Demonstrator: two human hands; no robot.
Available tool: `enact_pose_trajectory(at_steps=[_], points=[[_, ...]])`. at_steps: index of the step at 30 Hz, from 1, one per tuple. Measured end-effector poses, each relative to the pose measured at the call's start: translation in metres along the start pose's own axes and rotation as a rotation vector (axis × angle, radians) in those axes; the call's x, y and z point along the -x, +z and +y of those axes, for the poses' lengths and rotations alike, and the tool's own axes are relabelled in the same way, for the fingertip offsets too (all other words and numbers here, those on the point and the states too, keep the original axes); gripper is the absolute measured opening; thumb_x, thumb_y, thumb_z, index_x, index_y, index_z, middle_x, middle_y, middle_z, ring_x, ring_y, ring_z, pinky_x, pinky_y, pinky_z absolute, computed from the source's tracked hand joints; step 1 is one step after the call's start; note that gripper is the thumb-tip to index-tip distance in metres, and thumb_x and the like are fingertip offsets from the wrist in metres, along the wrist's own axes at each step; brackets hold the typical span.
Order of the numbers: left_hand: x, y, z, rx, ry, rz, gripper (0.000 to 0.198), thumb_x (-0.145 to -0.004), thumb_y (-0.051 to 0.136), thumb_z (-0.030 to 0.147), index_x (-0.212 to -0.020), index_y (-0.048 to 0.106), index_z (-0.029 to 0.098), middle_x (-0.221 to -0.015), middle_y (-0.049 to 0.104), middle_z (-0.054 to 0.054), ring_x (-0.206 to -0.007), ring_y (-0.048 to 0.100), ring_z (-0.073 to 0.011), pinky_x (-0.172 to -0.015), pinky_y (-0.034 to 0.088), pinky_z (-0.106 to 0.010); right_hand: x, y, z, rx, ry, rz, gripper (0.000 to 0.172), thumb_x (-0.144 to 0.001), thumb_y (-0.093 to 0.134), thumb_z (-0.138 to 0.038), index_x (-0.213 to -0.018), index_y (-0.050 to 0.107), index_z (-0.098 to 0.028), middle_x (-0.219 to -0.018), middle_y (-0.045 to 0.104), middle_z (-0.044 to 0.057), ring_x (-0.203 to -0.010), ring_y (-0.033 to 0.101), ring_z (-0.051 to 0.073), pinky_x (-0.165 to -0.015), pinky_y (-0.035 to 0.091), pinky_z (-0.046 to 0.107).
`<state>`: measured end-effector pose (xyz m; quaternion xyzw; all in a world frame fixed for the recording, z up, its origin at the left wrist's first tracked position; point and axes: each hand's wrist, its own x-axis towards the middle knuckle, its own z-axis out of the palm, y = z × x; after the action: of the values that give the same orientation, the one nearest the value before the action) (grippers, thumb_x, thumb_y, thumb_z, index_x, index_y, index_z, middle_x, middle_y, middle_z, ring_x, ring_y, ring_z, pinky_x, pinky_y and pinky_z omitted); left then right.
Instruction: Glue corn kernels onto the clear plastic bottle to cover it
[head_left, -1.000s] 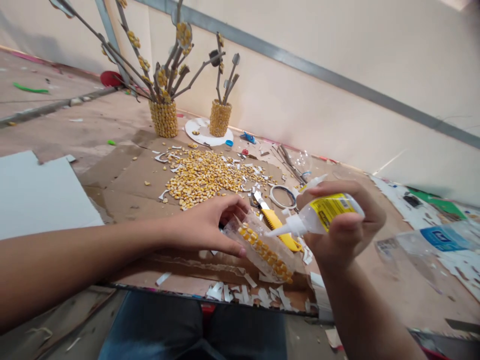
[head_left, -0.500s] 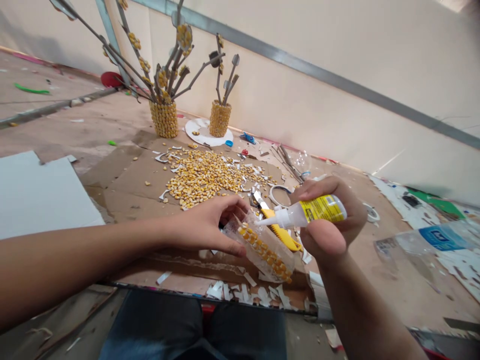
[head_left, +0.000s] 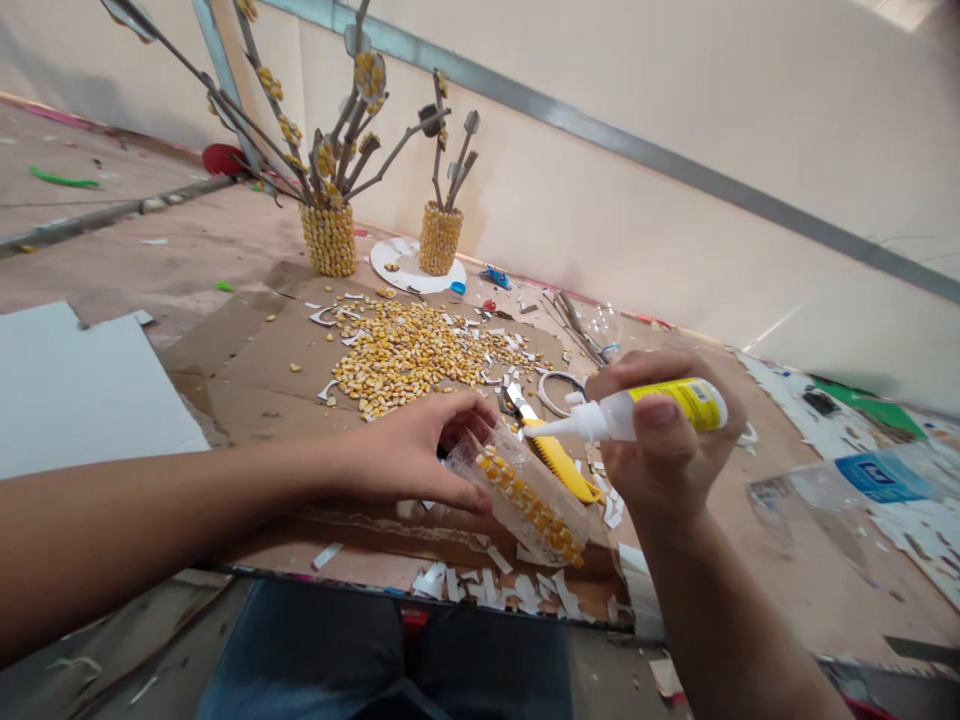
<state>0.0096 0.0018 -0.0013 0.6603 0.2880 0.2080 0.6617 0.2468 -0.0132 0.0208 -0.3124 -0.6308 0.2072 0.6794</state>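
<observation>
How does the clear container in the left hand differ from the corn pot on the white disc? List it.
Clear container lies tilted in the left hand; corn pot stands upright. Container bears one kernel strip; pot is fully covered. Both carry corn kernels.

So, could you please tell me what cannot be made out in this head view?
Glue bottle label: mostly covered by the right hand, print too small.
Left hand: some fingertips hidden behind the kernel-covered plastic tube.
Yellow cutter: partly hidden by the nozzle and that tube.
Blue-labelled bottle at right: blurred, label unreadable.
</observation>
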Motion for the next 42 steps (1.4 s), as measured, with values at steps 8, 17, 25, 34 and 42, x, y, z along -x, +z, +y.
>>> enact_pose_trajectory(at_steps=[8,17,25,34,42], points=[[-0.001,0.0,-0.004,-0.022,0.018,0.003,0.062,-0.068,0.097,0.027,-0.118,0.061,0.018,-0.12,0.074,-0.009,-0.114,0.07,-0.0291,-0.095,0.053,-0.042,0.0,0.007,-0.005,-0.048,0.001,-0.065,0.043,-0.085,0.085,-0.059,-0.075,0.069,-0.021,-0.057,0.053,-0.004,-0.046,0.044,0.012,-0.043,0.029,0.028],[0.0,0.0,-0.001,0.005,0.028,-0.007,0.06,-0.069,0.097,0.031,-0.115,0.06,0.019,-0.119,0.073,-0.009,-0.114,0.069,-0.0291,-0.096,0.053,-0.042,0.003,0.005,-0.008,0.203,-0.01,-0.044,0.043,-0.095,0.073,-0.061,-0.08,0.072,-0.021,-0.05,0.054,-0.005,-0.033,0.044,0.01,-0.031,0.027,0.026],[-0.001,0.0,-0.001,-0.015,0.036,0.02,0.055,-0.071,0.093,0.028,-0.114,0.062,0.019,-0.114,0.074,-0.008,-0.108,0.071,-0.0289,-0.092,0.054,-0.042,0.006,0.006,-0.011,0.239,0.072,-0.033,0.032,-0.093,0.08,-0.049,-0.081,0.067,-0.023,-0.067,0.066,-0.002,-0.045,0.05,0.01,-0.038,0.037,0.024],[0.0,0.0,0.0,-0.018,0.035,0.024,0.054,-0.071,0.093,0.031,-0.114,0.063,0.019,-0.112,0.073,-0.007,-0.106,0.07,-0.028,-0.09,0.054,-0.041,0.01,0.004,-0.014,0.206,0.073,-0.113,0.017,-0.097,0.078,-0.036,-0.09,0.07,-0.023,-0.07,0.067,-0.001,-0.048,0.052,0.011,-0.038,0.037,0.025],[0.001,0.0,-0.001,0.006,0.025,0.02,0.056,-0.07,0.093,0.029,-0.115,0.06,0.02,-0.113,0.072,-0.007,-0.108,0.069,-0.0281,-0.091,0.054,-0.041,0.007,0.005,-0.017,0.332,-0.038,-0.136,0.017,-0.098,0.075,-0.037,-0.09,0.073,-0.022,-0.068,0.065,-0.002,-0.046,0.046,0.008,-0.039,0.033,0.024]])
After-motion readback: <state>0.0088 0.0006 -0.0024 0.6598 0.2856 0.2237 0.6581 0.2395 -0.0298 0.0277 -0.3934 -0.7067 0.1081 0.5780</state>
